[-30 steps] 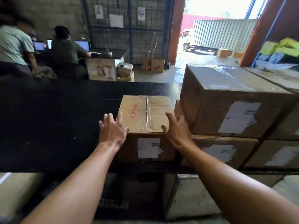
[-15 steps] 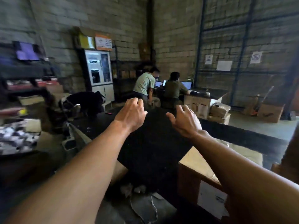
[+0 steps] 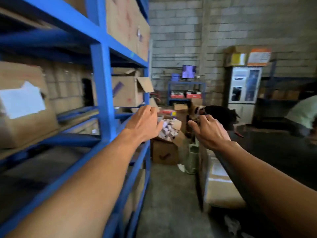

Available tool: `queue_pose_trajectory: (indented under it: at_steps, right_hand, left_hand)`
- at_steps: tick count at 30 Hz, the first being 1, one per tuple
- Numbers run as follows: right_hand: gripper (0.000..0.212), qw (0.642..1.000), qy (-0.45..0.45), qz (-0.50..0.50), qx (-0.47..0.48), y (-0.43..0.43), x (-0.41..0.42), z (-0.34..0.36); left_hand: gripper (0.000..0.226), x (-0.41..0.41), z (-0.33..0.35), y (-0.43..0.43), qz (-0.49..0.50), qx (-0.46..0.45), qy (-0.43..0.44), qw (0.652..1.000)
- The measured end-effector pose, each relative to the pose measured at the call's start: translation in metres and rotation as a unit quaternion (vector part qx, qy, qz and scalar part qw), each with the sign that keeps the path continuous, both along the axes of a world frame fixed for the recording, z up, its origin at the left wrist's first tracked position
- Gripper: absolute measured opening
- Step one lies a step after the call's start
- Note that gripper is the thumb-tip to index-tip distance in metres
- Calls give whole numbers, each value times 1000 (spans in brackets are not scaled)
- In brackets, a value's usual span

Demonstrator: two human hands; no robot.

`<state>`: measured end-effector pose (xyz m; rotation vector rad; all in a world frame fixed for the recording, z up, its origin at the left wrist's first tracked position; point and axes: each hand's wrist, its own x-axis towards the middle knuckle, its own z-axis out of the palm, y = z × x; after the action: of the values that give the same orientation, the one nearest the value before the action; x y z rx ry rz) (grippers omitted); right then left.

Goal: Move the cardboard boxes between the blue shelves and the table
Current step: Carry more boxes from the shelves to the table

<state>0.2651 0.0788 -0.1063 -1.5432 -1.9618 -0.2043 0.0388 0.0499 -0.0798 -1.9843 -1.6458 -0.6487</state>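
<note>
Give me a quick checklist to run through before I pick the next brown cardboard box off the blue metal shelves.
1. Left hand free: ok, loosely curled, holding nothing.
2. Right hand free: ok, fingers spread, empty.
3. Box to take from the blue metal shelves: ok, a brown cardboard box with a white label sits on the tier at left.
4. Grey concrete floor underfoot: ok nearby; an open brown box of packets stands further ahead.
5. Room on the black table: cannot tell, mostly out of frame.
6. Labelled box sealed: cannot tell, blurred.
</note>
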Motion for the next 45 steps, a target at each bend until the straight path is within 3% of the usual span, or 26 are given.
queue_pose_trajectory:
  at_steps: [8, 18, 29, 38, 45]
  right_hand:
    - [56, 978, -13, 202, 43, -22, -217, 31]
    - [63, 944, -17, 328, 45, -36, -420, 61]
    - [57, 929, 12, 364, 59, 20, -488, 89]
    - [55, 892, 4, 444, 79, 102, -520, 110]
    - [59, 855, -10, 514, 64, 158, -544, 117]
  left_hand:
    - [54, -188, 34, -103, 202, 33, 0, 979]
    - [65, -350, 50, -170, 365, 50, -30, 929]
    - [71, -378, 86, -123, 377, 92, 24, 921]
    - [70, -373, 94, -37, 450, 137, 48, 881]
    - [102, -384, 95, 13, 545, 95, 66, 830]
